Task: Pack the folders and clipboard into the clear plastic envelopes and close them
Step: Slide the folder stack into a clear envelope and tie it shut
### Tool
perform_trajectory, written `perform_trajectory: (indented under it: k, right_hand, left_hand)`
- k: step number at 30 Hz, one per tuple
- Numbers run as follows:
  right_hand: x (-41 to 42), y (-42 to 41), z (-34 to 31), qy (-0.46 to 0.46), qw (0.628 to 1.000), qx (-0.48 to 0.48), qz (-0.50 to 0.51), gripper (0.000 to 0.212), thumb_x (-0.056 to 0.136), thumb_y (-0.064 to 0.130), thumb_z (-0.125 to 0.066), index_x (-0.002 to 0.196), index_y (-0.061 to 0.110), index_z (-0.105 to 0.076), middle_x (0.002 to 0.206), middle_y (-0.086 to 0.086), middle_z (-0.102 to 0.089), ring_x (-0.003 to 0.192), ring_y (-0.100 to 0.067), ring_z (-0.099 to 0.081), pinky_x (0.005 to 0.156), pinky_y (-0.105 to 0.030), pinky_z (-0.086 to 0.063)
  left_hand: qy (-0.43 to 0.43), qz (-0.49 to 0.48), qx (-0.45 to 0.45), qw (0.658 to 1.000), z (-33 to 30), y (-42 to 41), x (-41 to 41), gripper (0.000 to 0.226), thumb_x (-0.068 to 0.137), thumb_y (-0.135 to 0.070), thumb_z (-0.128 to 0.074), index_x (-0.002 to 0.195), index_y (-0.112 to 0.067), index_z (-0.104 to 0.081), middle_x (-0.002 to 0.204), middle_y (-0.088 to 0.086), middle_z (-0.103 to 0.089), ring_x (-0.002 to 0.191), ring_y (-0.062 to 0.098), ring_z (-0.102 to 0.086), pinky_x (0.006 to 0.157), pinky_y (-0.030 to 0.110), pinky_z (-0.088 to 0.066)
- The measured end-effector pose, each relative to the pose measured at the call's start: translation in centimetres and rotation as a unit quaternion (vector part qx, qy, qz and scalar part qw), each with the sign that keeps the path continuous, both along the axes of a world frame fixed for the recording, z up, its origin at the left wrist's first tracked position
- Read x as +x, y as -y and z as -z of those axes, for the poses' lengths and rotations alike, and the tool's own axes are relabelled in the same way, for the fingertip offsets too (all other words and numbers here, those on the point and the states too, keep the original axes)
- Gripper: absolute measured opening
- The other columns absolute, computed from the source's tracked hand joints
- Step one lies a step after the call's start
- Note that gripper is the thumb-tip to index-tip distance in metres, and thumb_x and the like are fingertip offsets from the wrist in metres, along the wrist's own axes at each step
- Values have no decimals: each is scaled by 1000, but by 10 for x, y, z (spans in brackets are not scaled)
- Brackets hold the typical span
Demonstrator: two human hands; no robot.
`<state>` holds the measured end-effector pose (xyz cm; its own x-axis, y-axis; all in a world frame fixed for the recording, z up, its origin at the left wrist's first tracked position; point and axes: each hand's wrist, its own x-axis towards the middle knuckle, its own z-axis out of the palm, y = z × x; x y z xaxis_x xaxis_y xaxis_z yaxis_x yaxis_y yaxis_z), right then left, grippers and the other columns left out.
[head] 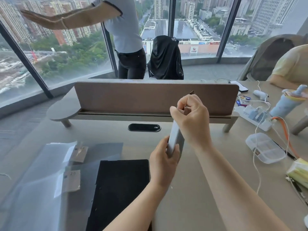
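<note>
Both hands, left point(164, 161) and right point(191, 117), gripped an upright grey folder point(175, 139); clear envelopes point(50, 164) and black clipboard point(120, 189) lay unpacked, so packing seemed barely begun

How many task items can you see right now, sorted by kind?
Clear plastic envelopes with brown paper tags, lying flat at left: 2
Flat black folder on the table: 1
Grey-and-brown item held edge-on in both hands: 1
Total: 4

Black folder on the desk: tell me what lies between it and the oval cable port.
Head view: only bare desk lies between the black folder and the oval cable port.
</note>
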<state>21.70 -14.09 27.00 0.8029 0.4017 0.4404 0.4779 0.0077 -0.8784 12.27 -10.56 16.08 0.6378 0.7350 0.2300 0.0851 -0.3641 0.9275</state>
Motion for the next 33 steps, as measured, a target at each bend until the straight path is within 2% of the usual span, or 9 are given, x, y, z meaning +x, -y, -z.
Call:
perform_trajectory:
  k: [3,5,7,9,16,20,27,31,33]
  right_hand:
    - [-16,-17,-1,-3,999,7,-52,7,86,22,-66,88,26,-61,101,7,-57,70,-22,-61,67,-31,-54]
    - [-22,-23,7,-6,999,-1,-42,19,90,24,-63,108,28,-59,116,8,-56,78,-20,-64,72,-26,-56]
    - [-24,-25,21,-23,1000,-13,6,30,91,20,-62,119,28,-55,122,9,-52,89,-13,-62,74,-14,-51]
    - [-26,-24,40,-60,996,-33,53,38,90,17,-62,124,29,-52,125,11,-48,105,-13,-56,86,-19,-50]
    - [-36,-21,122,-251,947,-194,38,62,90,31,-59,146,27,-35,148,6,-45,134,-17,-45,111,-41,-37]
    - [-58,-24,150,-323,925,-199,-7,38,91,22,-60,127,29,-51,125,5,-63,110,-16,-63,97,-39,-50]
    - [-89,-26,196,-342,894,-290,-12,28,85,19,-64,110,30,-57,106,6,-72,88,-15,-70,73,-33,-53]
    - [-103,-23,235,-333,876,-347,-8,24,76,31,-63,97,41,-56,98,18,-71,93,-15,-69,93,-46,-51]
    - [-113,-23,238,-342,873,-347,-2,20,81,22,-64,91,38,-59,92,19,-71,93,-13,-68,85,-33,-52]
  left_hand:
    - [23,-30,-42,998,-7,-24,-14,19,94,-23,-61,80,-12,-53,70,12,-55,60,24,-46,54,39,-45]
    - [32,-19,-73,997,-10,-40,-26,7,95,-22,-62,88,-19,-60,76,1,-63,67,11,-57,58,21,-50]
    - [41,-11,-121,992,-9,-57,-38,3,94,-24,-64,95,-26,-62,87,-7,-68,84,6,-65,67,18,-57]
    - [51,-20,-169,984,-6,-76,-52,6,93,-24,-64,96,-29,-62,92,-7,-69,90,5,-67,68,15,-55]
    - [39,-73,-261,962,6,-142,-102,9,92,-26,-66,94,-18,-69,86,3,-72,76,18,-69,69,30,-60]
    - [9,-90,-288,953,27,-169,-125,14,88,-26,-72,86,-12,-69,78,8,-66,69,24,-62,67,39,-56]
    - [-76,-100,-310,942,66,-185,-156,17,91,-24,-68,105,-15,-68,94,8,-76,78,23,-71,74,40,-59]
    - [-147,-103,-305,935,92,-188,-169,11,94,-23,-61,98,-16,-68,94,13,-74,82,29,-70,78,46,-60]
    - [-172,-98,-303,932,104,-188,-174,11,96,-20,-57,96,-16,-68,95,14,-74,82,29,-70,76,46,-59]
